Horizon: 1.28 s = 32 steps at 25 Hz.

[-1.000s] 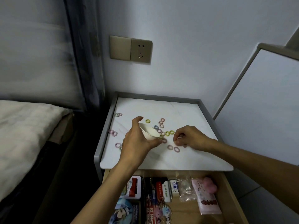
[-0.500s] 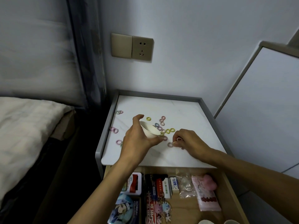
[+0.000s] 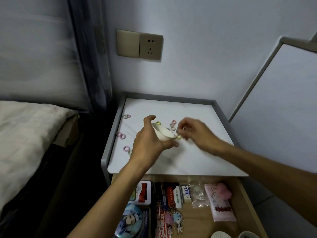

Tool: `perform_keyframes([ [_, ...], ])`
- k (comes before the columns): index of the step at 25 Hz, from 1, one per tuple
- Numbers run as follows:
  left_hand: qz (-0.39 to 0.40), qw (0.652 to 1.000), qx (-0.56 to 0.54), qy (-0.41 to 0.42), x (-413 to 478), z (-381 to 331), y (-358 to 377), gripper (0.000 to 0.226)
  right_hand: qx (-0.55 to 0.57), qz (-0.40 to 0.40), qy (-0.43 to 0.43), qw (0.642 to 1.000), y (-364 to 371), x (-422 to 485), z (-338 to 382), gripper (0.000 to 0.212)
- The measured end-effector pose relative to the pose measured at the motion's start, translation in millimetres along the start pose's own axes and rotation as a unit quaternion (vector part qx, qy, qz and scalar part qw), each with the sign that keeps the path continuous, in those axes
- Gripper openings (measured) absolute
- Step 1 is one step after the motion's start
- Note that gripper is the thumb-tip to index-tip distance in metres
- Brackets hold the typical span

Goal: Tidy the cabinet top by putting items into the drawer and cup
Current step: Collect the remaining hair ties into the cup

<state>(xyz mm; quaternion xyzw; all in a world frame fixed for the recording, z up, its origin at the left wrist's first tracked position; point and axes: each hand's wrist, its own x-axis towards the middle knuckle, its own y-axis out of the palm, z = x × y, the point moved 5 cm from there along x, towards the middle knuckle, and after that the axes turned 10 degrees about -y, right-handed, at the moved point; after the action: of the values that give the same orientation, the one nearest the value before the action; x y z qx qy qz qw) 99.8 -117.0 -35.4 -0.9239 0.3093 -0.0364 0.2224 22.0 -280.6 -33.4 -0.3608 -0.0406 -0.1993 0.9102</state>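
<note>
- While a bed (image 3: pixel 25 134) with pale bedding is filling the left side, the cabinet top (image 3: pixel 197 157), a white marbled slab with a raised grey rim, is sitting to its right.
- Below the slab's front edge, the drawer (image 3: pixel 247 203) is standing pulled open, holding a red-and-white tin (image 3: pixel 142 192), a pink pouch (image 3: pixel 221 205) and keychains (image 3: pixel 173 215) lying side by side.
- The left hand (image 3: pixel 147 143) is reaching over the slab and gripping the cup (image 3: pixel 163 133), with the thumb curling over the far side and the fingers wrapping underneath.
- The small white cup is being held tilted over the middle of the slab, its mouth facing the right hand (image 3: pixel 197 133).
- The right hand is hovering just beside the cup's rim with its fingers curled together. Blur is hiding whether the pinkish speck at the fingertips is a pinched ring.
- Small coloured hair rings (image 3: pixel 173 125) are lying scattered on the slab, with a cluster behind the cup and pairs near the left rim.
</note>
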Motion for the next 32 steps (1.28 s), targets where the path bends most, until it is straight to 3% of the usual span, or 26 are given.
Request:
perform_keyframes([
  [2,0.005,1.000,-0.010,-0.006,2.3,0.5,3.3,0.099,0.032,0.054,-0.039,0.997,-3.6,17.0,36.4,0.008],
  [4,0.015,0.999,-0.026,-0.015,3.7,0.4,8.6,0.102,-0.073,0.160,-0.073,0.982,2.5,25.8,59.1,0.014],
  [6,0.018,0.999,-0.039,-0.017,3.4,-1.7,10.4,0.104,-0.125,0.194,-0.090,0.969,3.9,33.8,65.1,0.025],
  [10,-0.003,0.998,-0.059,-0.022,6.2,-6.9,3.6,0.102,0.052,0.116,-0.046,0.991,-14.6,46.6,55.6,0.020],
  [16,-0.018,0.996,-0.079,-0.028,10.8,-8.8,-1.7,0.099,0.099,0.099,-0.053,0.989,-15.2,53.8,51.8,0.016],
  [19,-0.051,0.995,-0.079,-0.040,11.3,-6.3,-11.9,0.096,-0.012,0.047,-0.022,0.999,-25.3,70.9,18.6,0.014],
  [23,-0.084,0.991,-0.090,-0.047,13.5,-1.4,-27.6,0.095,-0.247,0.171,0.039,0.953,-3.7,85.8,-52.2,0.040],
  [26,-0.084,0.990,-0.104,-0.054,14.8,2.4,-33.6,0.094,-0.241,0.153,0.037,0.958,15.0,87.6,-76.6,0.039],
  [29,-0.083,0.985,-0.132,-0.071,17.6,12.7,-40.3,0.092,-0.214,0.128,0.000,0.968,25.1,88.7,-77.9,0.015],
  [32,-0.088,0.982,-0.145,-0.083,16.6,17.5,-42.9,0.092,-0.207,0.130,0.013,0.970,28.3,89.6,-78.5,0.015],
])
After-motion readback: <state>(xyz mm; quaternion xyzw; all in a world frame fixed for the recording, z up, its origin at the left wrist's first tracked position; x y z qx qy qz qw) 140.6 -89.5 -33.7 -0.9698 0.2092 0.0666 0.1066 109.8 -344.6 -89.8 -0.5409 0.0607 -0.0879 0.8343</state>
